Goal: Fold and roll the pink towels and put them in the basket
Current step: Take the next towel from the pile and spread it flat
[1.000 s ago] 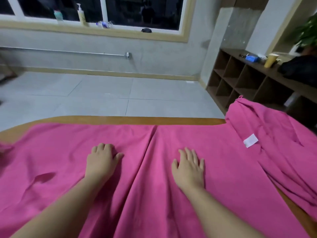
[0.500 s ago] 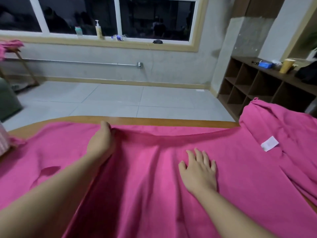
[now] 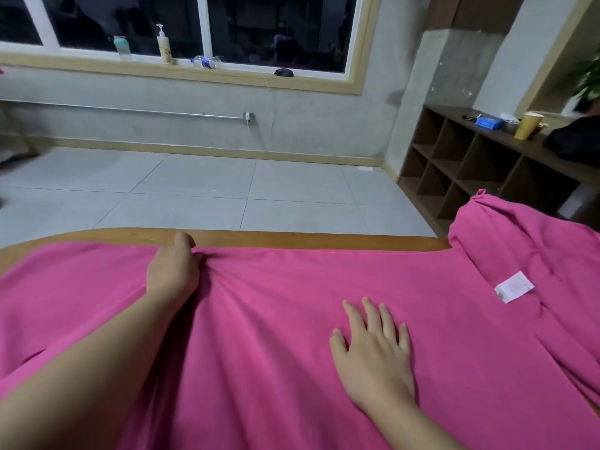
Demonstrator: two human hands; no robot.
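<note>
A large pink towel (image 3: 292, 319) lies spread over the wooden table (image 3: 324, 240), reaching almost to its far edge. My left hand (image 3: 173, 271) is at the towel's far edge, fingers curled and pinching a bunch of cloth, with folds running back from it. My right hand (image 3: 373, 349) lies flat on the towel, fingers straight and spread, pressing it down. More pink towel (image 3: 526, 254) is heaped at the right, with a white label (image 3: 514, 286) on it. No basket is in view.
Beyond the table is a grey tiled floor (image 3: 227, 190). A dark wooden cubby shelf (image 3: 470, 170) stands at the right, with a yellow cup (image 3: 528, 125) and a blue box (image 3: 490, 122) on top. Bottles (image 3: 164, 43) stand on the window sill.
My left hand has moved from lying flat mid-towel to the far edge and has pinched the cloth there. My right hand stayed flat. The view has tilted up slightly.
</note>
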